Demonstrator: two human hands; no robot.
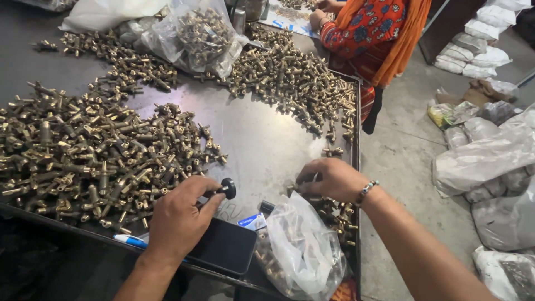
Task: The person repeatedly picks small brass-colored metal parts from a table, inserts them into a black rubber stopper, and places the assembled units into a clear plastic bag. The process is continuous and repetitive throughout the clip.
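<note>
Pinching a small black knob point(228, 188) between thumb and fingertips, the left hand point(179, 218) hangs just above the dark metal surface point(262, 142), at the near edge of the big heap of brass fittings point(83, 156). The fingers are closed on the knob, which sits at the end of a short part held out sideways, probably so it can be seen and turned freely. The right hand point(331, 178) is curled down over a few brass pieces at the mouth of a clear plastic bag point(304, 245); its fingers are bent inward, but whether they grip anything cannot be told, since the hand hides what lies under it.

Around them in this single head view: a dark phone point(225, 248) lies flat under the left wrist, a blue and white pen point(129, 240) beside it. A second heap of fittings point(290, 78) spreads across the far side, and another filled bag point(200, 36) stands behind. A co-worker in an orange and red garment point(379, 33) sits at the far corner. Grey sacks point(490, 161) crowd the floor to the right.
</note>
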